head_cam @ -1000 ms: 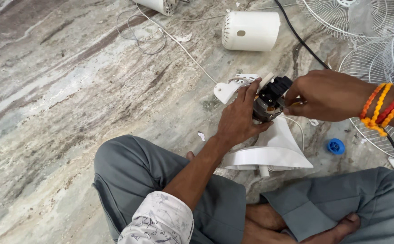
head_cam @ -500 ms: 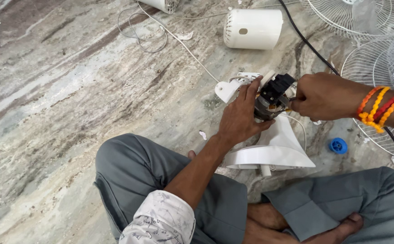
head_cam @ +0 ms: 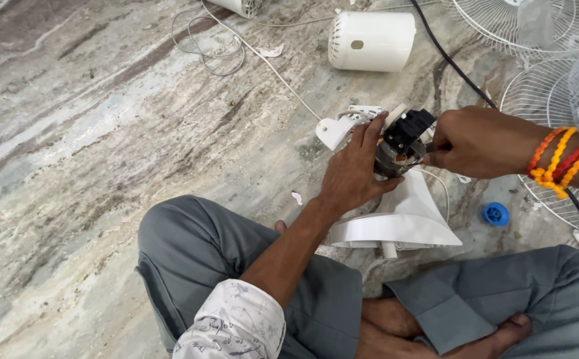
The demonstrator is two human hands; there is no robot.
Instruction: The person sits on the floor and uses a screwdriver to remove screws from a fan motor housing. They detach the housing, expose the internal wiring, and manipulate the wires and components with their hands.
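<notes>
1. Marble floor (head_cam: 90, 146) filled the head view; no packages or labels showed, only a white cylindrical housing (head_cam: 372, 40) at the top and a blue cap (head_cam: 495, 214) near the right knee.
2. Left hand (head_cam: 352, 174) cupped the fan motor (head_cam: 399, 151) above the white fan base (head_cam: 402, 223), fingers spread around it.
3. Right hand (head_cam: 479, 141) touched the motor's black top, fingers pressed together, pinching something too small to tell.

no packages, no labels, no signs, no screens anywhere in view
</notes>
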